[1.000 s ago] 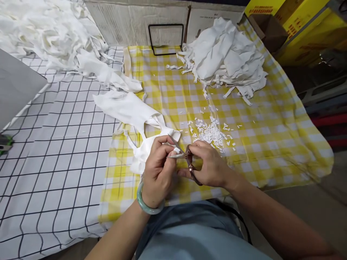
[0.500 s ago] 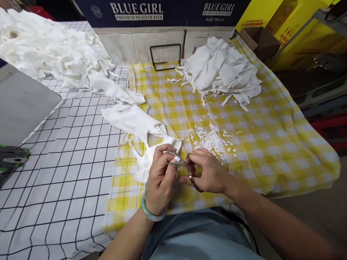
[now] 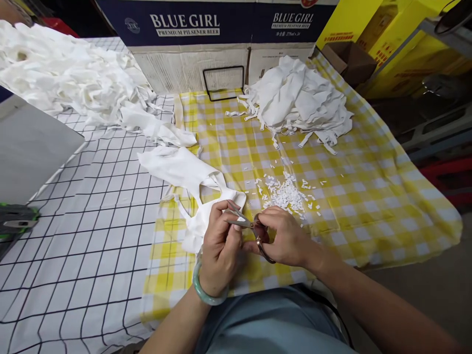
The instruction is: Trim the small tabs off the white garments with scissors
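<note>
My right hand (image 3: 283,236) is closed around a pair of scissors (image 3: 258,241) with bronze-coloured handle loops. Their slim blades point left and stand a little apart, at the fingertips of my left hand (image 3: 221,241). That hand is pinched closed on a white strappy garment (image 3: 177,169), which spreads out behind it with straps and loops across the cloth. The exact part between the fingers is mostly hidden. Past my right hand lies a scatter of small white clippings (image 3: 285,194). A green bangle (image 3: 207,292) circles my left wrist.
White garments form a large heap (image 3: 73,73) at the far left and a second pile (image 3: 298,98) at the back right. A black wire stand (image 3: 223,83) stands before a Blue Girl beer carton (image 3: 191,64). A yellow checked cloth (image 3: 368,196) covers the table's right part.
The white bit seen between the blades no longer shows there. Both hands keep nearly the same place and grip. The view has tilted slightly upward, showing more of the carton.
</note>
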The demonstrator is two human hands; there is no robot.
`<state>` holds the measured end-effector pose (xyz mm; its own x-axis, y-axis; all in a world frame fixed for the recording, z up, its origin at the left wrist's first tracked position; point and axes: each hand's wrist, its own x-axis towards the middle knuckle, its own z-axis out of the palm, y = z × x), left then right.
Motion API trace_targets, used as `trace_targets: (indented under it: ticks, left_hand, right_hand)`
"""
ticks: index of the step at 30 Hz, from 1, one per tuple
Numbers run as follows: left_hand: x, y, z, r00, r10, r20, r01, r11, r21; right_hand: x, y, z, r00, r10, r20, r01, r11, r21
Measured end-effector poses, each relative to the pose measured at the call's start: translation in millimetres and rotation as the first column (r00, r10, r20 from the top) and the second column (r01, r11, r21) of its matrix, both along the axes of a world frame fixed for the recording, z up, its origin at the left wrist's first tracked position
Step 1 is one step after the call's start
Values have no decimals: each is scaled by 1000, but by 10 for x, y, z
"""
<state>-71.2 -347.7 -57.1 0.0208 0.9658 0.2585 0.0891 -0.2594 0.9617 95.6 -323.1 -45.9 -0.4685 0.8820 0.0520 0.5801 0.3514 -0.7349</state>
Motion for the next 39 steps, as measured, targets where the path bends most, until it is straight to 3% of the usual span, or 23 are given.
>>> trace_targets:
  ticks: [7, 12, 16, 22, 27, 29, 33, 36, 39]
  left_hand:
    - [53, 23, 21, 999, -23, -46, 23, 1000, 2]
    - [186, 91, 50, 992, -108, -72, 110, 993, 34]
    - [330, 157, 78, 977, -185, -103, 190, 981, 41]
    - [527, 269, 86, 947, -298, -120, 299, 954, -5]
    - [575, 292, 89, 948, -311, -73, 308, 950, -45]
    - [461, 219, 156, 950, -307, -60, 302, 950, -79]
    - [-29, -72, 375, 933, -358, -28, 349, 922, -169]
    - [-462, -320, 468, 926, -375, -46, 354, 904, -241]
    - [-808, -487, 427, 948, -291, -127, 245, 924, -294]
  right_hand:
    - [82, -24, 10, 999, -31, 11, 32, 999, -14]
    - [247, -88, 4, 996, -88, 30, 89, 996, -26]
    - [422, -174, -15, 983, -178, 36, 181, 976, -121]
    - [619, -291, -114, 941, -339, -5, 318, 888, -332]
    - [692, -296, -174, 855, -504, -124, 366, 754, -545]
    - [724, -254, -142, 805, -552, -216, 383, 762, -522]
    - [670, -25, -43, 806, -418, -418, 270, 889, -369]
    - [396, 252, -25, 855, -335, -396, 190, 913, -362]
    - [29, 531, -84, 923, -206, -326, 119, 956, -268]
